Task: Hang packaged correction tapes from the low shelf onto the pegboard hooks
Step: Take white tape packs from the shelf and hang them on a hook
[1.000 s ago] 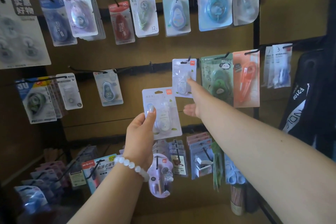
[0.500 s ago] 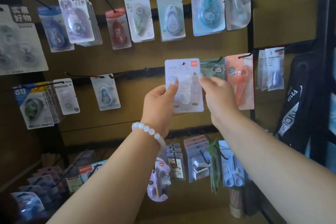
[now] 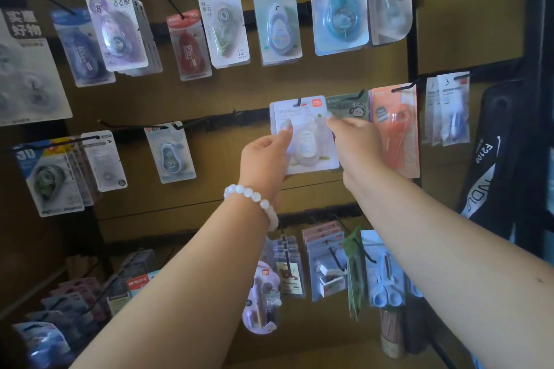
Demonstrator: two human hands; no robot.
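- Hands: left hand (image 3: 265, 159) and right hand (image 3: 355, 144) pinch white carded correction tape pack (image 3: 305, 138), red "deli" corner logo, at black peg hook (image 3: 298, 102).
- Neighbouring white-green pack (image 3: 223, 25) reads "12 m".

A black bag (image 3: 491, 159) with white lettering hangs at right; packaged scissors (image 3: 385, 281) and a brown tube (image 3: 391, 335) sit low, a large white card (image 3: 22, 69) far left.
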